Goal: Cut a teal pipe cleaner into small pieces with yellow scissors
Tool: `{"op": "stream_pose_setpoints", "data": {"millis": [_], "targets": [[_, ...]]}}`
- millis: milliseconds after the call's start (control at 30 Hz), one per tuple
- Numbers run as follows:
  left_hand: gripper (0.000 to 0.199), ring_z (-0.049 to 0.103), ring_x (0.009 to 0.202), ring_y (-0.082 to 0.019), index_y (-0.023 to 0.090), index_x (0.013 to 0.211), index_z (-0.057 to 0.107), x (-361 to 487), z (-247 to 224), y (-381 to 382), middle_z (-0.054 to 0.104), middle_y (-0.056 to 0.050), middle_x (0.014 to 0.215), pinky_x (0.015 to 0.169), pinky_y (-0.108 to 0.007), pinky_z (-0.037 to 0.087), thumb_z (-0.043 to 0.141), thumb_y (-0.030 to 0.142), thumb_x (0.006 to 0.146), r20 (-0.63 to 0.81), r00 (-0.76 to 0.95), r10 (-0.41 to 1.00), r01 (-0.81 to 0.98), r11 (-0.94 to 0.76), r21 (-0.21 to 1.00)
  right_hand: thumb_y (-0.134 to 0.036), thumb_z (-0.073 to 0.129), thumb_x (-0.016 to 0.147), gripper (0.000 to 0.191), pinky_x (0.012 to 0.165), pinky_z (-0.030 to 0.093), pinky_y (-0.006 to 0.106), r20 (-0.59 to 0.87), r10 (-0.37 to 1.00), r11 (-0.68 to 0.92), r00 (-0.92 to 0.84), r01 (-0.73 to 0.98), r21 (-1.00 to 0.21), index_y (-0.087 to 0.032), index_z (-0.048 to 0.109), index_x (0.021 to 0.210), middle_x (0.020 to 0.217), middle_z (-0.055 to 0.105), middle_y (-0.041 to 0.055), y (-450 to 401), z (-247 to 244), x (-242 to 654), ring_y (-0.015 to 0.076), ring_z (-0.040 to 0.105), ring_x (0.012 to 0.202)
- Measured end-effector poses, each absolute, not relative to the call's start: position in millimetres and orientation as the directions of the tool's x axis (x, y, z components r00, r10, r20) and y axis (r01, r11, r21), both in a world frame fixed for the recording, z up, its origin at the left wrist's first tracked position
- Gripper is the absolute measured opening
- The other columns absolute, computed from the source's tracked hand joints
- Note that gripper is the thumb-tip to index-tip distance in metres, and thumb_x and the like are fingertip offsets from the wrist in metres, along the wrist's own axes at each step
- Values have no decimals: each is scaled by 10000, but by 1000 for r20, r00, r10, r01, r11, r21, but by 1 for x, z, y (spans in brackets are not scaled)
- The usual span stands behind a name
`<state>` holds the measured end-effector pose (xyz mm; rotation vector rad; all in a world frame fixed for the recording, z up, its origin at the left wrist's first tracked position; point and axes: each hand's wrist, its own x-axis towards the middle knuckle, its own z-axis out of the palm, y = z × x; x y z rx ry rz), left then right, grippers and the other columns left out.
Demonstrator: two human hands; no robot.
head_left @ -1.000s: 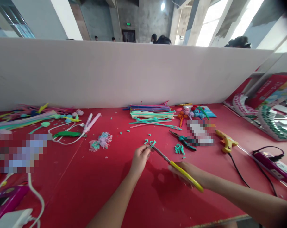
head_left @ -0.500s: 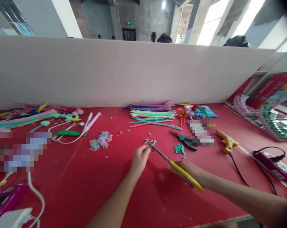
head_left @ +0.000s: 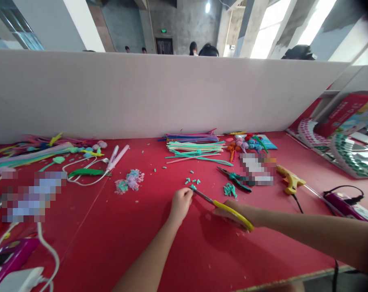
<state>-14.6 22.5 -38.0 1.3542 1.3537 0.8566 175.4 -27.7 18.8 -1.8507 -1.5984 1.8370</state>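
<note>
My right hand (head_left: 232,213) grips a pair of scissors (head_left: 232,211) with yellow handles. Their blades point left, the tips at the fingers of my left hand (head_left: 182,202). Those fingers are pinched on a small green pipe cleaner piece (head_left: 193,187), most of it hidden by the fingers. Just beyond the tips lie several short cut green pieces (head_left: 188,180). To the right, a small pile of green pieces (head_left: 230,190) rests beside teal-handled pliers (head_left: 239,181).
Bundles of pipe cleaners (head_left: 196,146) lie by the white partition (head_left: 159,93). A yellow glue gun (head_left: 290,180) and a purple power strip (head_left: 348,206) are at right. Fuzzy scraps (head_left: 129,181), a green-handled knife (head_left: 88,172) and white cables lie at left.
The scissors and my right hand have shifted slightly left and up, with the blades closer together. My left hand stays nearly in place. A green piece near the tips now lies apart on the table.
</note>
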Motion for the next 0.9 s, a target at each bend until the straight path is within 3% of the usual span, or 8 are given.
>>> {"op": "stream_pose_setpoints", "data": {"millis": [167,300,433,633,767,900], "targets": [[182,246,350,-44,154,620,515,-16,-28,20,382,56,432,373,-190,153,419,295,685,-277,210,937,100,262,960,-625,395,690,469,224,259,185,-680,705,-538,-203,472,-698,-174,424,564,300,324,-73,-20,22,177,65,297,211],[185,263,349,-46,150,602,494,-10,-22,10,396,49,421,366,-191,149,413,285,699,-259,412,874,19,276,961,-557,404,723,403,233,253,170,-541,814,-429,-212,409,-806,-165,469,660,325,342,-87,-15,15,167,64,330,217],[175,322,386,-55,141,600,495,-3,-16,2,409,40,431,385,-189,183,430,269,701,-239,535,811,39,258,965,-408,415,744,296,259,265,163,-477,861,-378,-177,405,-833,-167,440,574,305,344,-81,-12,10,151,61,352,228],[162,311,378,-56,150,632,493,-2,-12,1,422,46,448,392,-199,206,431,273,717,-204,554,807,36,222,974,-229,399,693,262,265,253,160,-411,901,-323,-137,422,-847,-182,337,443,277,337,-65,-8,12,149,62,362,234],[199,316,387,-52,150,631,499,-3,-13,2,433,44,469,402,-196,201,448,321,720,-208,549,810,48,218,975,-294,396,724,288,282,279,160,-400,903,-307,-158,414,-857,-174,359,465,302,343,-63,-7,12,156,60,371,247],[258,304,414,-48,145,661,530,-7,-15,7,390,53,470,415,-185,188,465,389,714,-209,444,871,18,224,974,-466,387,752,327,284,285,171,-448,871,-325,-200,448,-832,-169,439,626,346,325,-82,-10,10,168,59,332,255]]}}
